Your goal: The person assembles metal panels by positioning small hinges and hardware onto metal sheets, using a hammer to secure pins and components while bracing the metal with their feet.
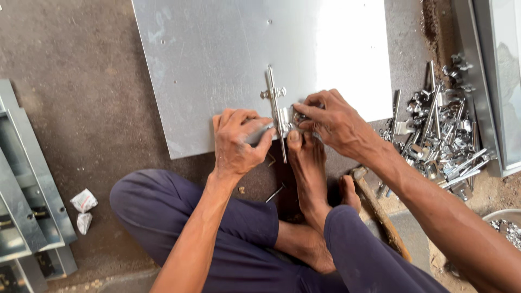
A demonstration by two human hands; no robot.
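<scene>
Both hands, left hand (237, 142) and right hand (330, 120), grip the latch (281, 116) between them.

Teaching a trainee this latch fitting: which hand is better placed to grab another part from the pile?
Probably the right hand: the pile of metal parts lies on its side, while the left hand grips a tool at the latch.

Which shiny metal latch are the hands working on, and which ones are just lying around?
The latch on the metal sheet, between the left hand and right hand. The others lie heaped in a pile on the floor to the right.
</scene>
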